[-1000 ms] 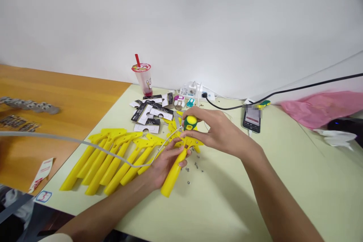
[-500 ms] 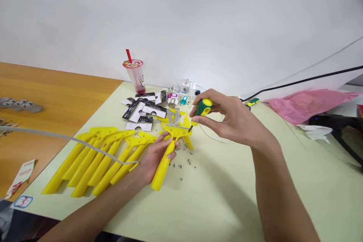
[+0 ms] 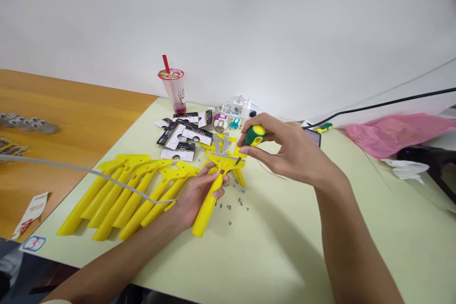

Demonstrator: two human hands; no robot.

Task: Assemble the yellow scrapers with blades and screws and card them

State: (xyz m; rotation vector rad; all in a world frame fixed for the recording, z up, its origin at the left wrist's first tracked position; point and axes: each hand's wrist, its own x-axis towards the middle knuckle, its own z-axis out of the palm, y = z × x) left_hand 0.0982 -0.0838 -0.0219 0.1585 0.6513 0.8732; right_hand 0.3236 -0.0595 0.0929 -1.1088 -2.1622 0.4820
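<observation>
While the left hand (image 3: 199,194) wraps its fingers around a yellow scraper (image 3: 213,190) at frame centre, the right hand (image 3: 285,154) pinches a green screwdriver (image 3: 252,137), tip on the scraper's head.

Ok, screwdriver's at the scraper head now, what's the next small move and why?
Probably turn the screwdriver in the right hand. Its tip appears to sit at the right end of the yellow scraper head, which the left hand grips by the handle; loose screws lie beside it.
</observation>
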